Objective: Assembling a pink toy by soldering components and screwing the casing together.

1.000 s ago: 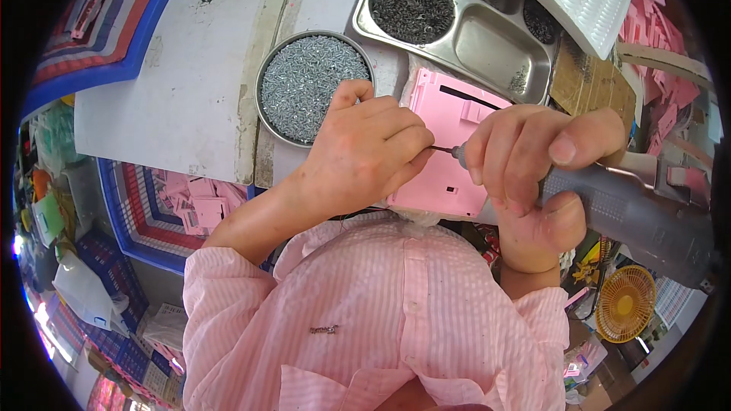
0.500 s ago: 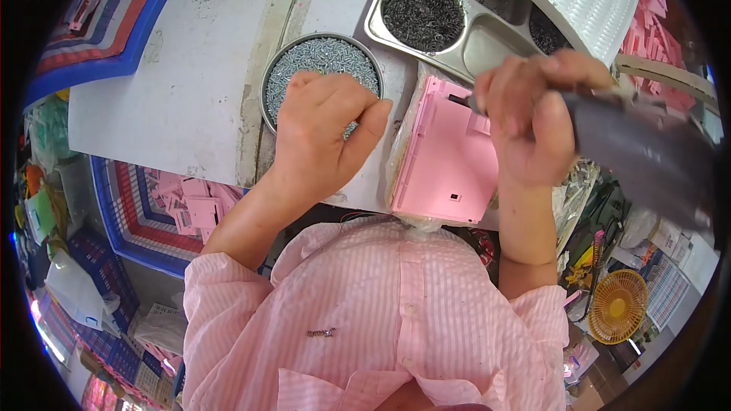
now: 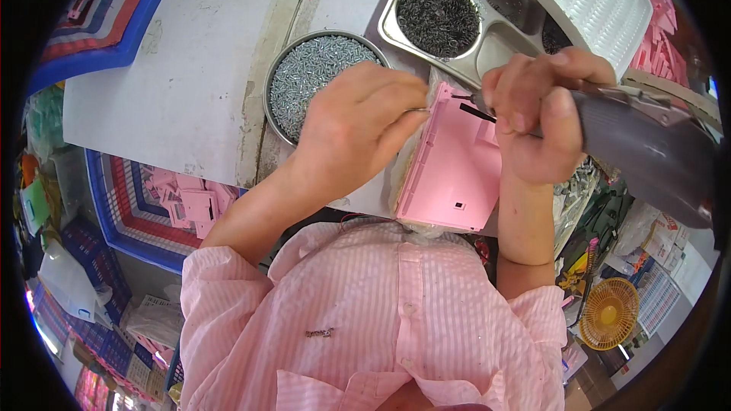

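Observation:
My right hand (image 3: 537, 110) is wrapped round a grey electric screwdriver (image 3: 640, 152). The tool lies sideways, its thin bit pointing left over the upper end of a pink plastic panel (image 3: 449, 175). My left hand (image 3: 358, 118) is closed in a pinch at the panel's left edge. A sliver of silvery metal, apparently a screw (image 3: 418, 110), shows between thumb and forefinger. Behind that hand stands a round metal dish (image 3: 266, 99) filled with small silver screws (image 3: 312, 76), partly covered by it. A black strip (image 3: 477, 113) shows over the panel, under the bit.
A steel compartment tray (image 3: 388, 27) with dark small parts (image 3: 438, 18) stands beyond the panel, beside a white ribbed tray (image 3: 586, 0). Lower left, a blue-rimmed basket (image 3: 114, 232) holds pink pieces (image 3: 190, 198). Another blue-rimmed basket (image 3: 114, 61) is at the upper left.
My left hand has moved right from over the screw dish to the panel's edge, now pinching a small silvery piece. The screwdriver has steadied, its bit near the panel's upper end.

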